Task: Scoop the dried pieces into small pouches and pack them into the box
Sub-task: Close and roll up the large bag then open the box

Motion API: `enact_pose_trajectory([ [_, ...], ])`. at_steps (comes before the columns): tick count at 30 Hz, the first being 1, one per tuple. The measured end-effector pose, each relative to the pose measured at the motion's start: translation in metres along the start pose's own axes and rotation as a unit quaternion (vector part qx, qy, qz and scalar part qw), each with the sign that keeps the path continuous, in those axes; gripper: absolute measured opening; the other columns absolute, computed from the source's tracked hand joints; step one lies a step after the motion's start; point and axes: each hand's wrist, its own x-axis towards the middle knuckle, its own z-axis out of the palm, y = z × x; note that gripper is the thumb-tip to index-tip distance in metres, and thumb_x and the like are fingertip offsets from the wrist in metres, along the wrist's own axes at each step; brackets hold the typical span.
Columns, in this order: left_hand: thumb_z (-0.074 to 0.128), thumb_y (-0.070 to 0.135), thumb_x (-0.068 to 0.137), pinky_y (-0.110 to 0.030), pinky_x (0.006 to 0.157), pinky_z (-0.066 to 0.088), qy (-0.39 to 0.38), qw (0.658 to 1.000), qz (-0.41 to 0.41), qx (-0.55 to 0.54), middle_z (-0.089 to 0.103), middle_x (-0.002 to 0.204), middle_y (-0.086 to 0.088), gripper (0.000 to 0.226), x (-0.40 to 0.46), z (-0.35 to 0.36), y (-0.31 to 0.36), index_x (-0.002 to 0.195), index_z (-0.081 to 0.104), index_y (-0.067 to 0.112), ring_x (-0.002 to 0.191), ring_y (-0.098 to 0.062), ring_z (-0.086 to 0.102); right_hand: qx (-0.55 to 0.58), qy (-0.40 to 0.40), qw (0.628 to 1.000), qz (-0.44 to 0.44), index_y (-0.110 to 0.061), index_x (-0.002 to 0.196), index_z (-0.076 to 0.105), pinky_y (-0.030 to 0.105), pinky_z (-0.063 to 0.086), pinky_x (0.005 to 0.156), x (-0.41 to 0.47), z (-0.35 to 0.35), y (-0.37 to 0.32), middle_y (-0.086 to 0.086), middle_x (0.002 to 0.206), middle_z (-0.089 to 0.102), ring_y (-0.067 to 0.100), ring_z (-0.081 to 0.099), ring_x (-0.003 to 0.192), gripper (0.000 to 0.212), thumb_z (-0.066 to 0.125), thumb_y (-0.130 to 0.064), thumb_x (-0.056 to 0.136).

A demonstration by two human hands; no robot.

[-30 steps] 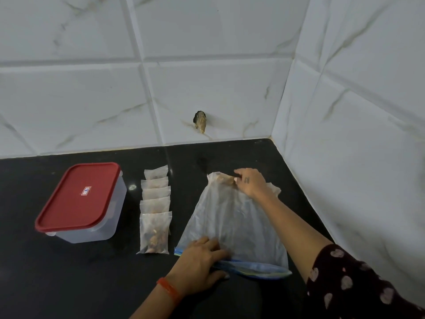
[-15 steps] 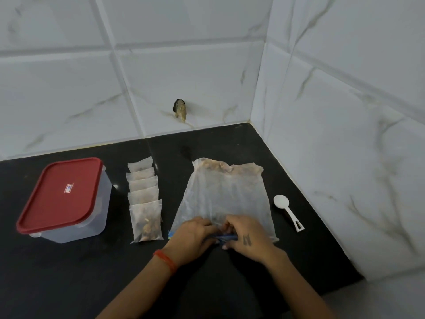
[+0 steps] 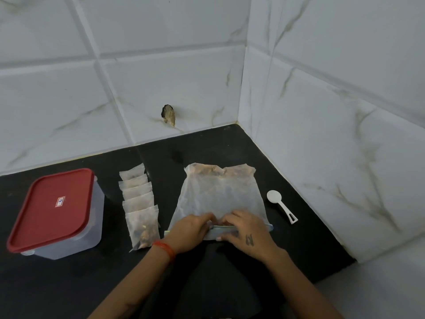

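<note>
A large translucent zip bag [image 3: 218,192] with brown dried pieces at its far end lies flat on the black counter [image 3: 69,284]. Its blue zip edge faces me. My left hand [image 3: 188,233] and my right hand [image 3: 246,231] both pinch that zip edge near its middle, fingertips almost touching. Left of the bag, several small filled pouches [image 3: 139,203] lie in an overlapping row. Further left stands a clear plastic box [image 3: 87,229] with its red lid [image 3: 50,208] on. A small white scoop [image 3: 281,206] lies right of the bag.
White marble-look tiled walls meet in a corner behind and to the right of the counter. A small dark hole or chip [image 3: 168,115] shows in the back wall. The counter ends at a white ledge [image 3: 379,284] on the near right.
My right hand left the far end of the bag and came to the zip edge beside my left hand. The scoop came into view. The camera tilted slightly.
</note>
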Motion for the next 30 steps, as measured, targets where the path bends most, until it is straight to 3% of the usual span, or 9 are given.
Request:
enact_pose_trajectory([
  [2, 0.039, 0.03, 0.094, -0.037, 0.08, 0.048, -0.009, 1.0, -0.012, -0.002, 0.067, 0.097, -0.012, 0.028, 0.001, 0.0, -0.002, 0.11, 0.059, 0.018, 0.09, -0.026, 0.062, 0.008, 0.013, 1.0, 0.002, -0.02, 0.096, 0.069, 0.022, 0.04, 0.069, 0.002, 0.005, 0.005, -0.003, 0.091, 0.063, 0.013, 0.058, 0.084, 0.015, 0.062, -0.025, 0.084],
  [5, 0.031, 0.058, 0.079, -0.035, 0.082, 0.047, 0.027, 0.991, 0.053, 0.118, 0.061, 0.103, -0.005, 0.058, -0.002, 0.004, -0.001, 0.111, 0.063, 0.021, 0.094, -0.022, 0.056, 0.03, 0.027, 0.999, 0.034, -0.018, 0.091, 0.068, 0.024, 0.043, 0.07, 0.007, 0.011, 0.009, -0.001, 0.088, 0.066, 0.016, 0.06, 0.081, 0.01, 0.061, -0.015, 0.085],
  [9, 0.054, 0.032, 0.09, -0.032, 0.089, 0.042, 0.032, 0.99, 0.074, 0.115, 0.058, 0.112, -0.009, 0.04, -0.001, 0.007, 0.001, 0.127, 0.054, 0.016, 0.101, -0.024, 0.056, 0.003, 0.049, 0.999, 0.017, -0.023, 0.09, 0.061, 0.035, 0.05, 0.068, 0.006, 0.016, 0.006, -0.002, 0.084, 0.064, 0.016, 0.058, 0.077, 0.016, 0.048, -0.03, 0.087],
  [13, 0.045, 0.021, 0.096, -0.028, 0.086, 0.045, 0.037, 0.998, 0.039, 0.021, 0.067, 0.103, -0.008, 0.023, 0.003, -0.001, 0.002, 0.115, 0.055, 0.013, 0.095, -0.021, 0.062, -0.082, 0.057, 0.995, -0.019, -0.027, 0.092, 0.065, 0.022, 0.042, 0.072, 0.001, 0.02, 0.01, -0.007, 0.091, 0.059, 0.01, 0.052, 0.082, 0.036, 0.056, -0.057, 0.074],
  [17, 0.019, 0.059, 0.084, -0.03, 0.086, 0.042, 0.048, 0.987, 0.065, 0.141, 0.061, 0.108, 0.003, 0.063, 0.001, -0.003, -0.004, 0.109, 0.064, 0.023, 0.099, -0.016, 0.052, -0.026, 0.057, 0.998, -0.031, -0.017, 0.079, 0.069, 0.025, 0.045, 0.063, 0.003, 0.018, 0.013, -0.002, 0.077, 0.062, 0.013, 0.057, 0.069, 0.021, 0.056, -0.033, 0.082],
  [19, 0.021, 0.069, 0.078, -0.026, 0.089, 0.038, 0.031, 0.985, 0.078, 0.149, 0.052, 0.113, 0.007, 0.069, -0.001, -0.002, -0.004, 0.116, 0.062, 0.028, 0.102, -0.011, 0.047, -0.003, 0.033, 0.999, 0.0, -0.015, 0.087, 0.071, 0.031, 0.049, 0.072, 0.006, 0.013, 0.014, 0.0, 0.083, 0.067, 0.015, 0.059, 0.077, 0.02, 0.055, -0.025, 0.088],
  [25, 0.051, 0.025, 0.095, -0.015, 0.078, 0.046, 0.026, 0.999, 0.016, -0.042, 0.065, 0.094, -0.001, 0.021, 0.0, -0.003, -0.004, 0.115, 0.054, 0.022, 0.086, -0.011, 0.062, -0.081, 0.069, 0.994, -0.031, -0.027, 0.108, 0.061, 0.028, 0.047, 0.075, 0.002, 0.014, 0.011, -0.005, 0.092, 0.065, 0.01, 0.057, 0.084, 0.031, 0.044, -0.042, 0.087],
  [28, 0.047, 0.023, 0.097, -0.011, 0.075, 0.044, -0.001, 0.998, -0.025, -0.064, 0.063, 0.094, 0.0, 0.019, 0.005, -0.004, -0.003, 0.112, 0.057, 0.02, 0.086, -0.009, 0.06, -0.107, 0.052, 0.992, -0.038, -0.03, 0.106, 0.061, 0.026, 0.046, 0.072, 0.002, 0.018, 0.012, -0.006, 0.098, 0.059, 0.008, 0.055, 0.084, 0.036, 0.051, -0.05, 0.078],
  [30, 0.042, 0.036, 0.097, -0.022, 0.087, 0.044, 0.003, 1.0, -0.014, 0.006, 0.064, 0.105, -0.001, 0.028, 0.006, -0.003, -0.004, 0.113, 0.06, 0.022, 0.097, -0.012, 0.058, -0.078, 0.064, 0.994, -0.041, -0.026, 0.096, 0.067, 0.023, 0.045, 0.068, 0.005, 0.019, 0.014, -0.007, 0.088, 0.06, 0.009, 0.057, 0.076, 0.028, 0.052, -0.043, 0.08],
])
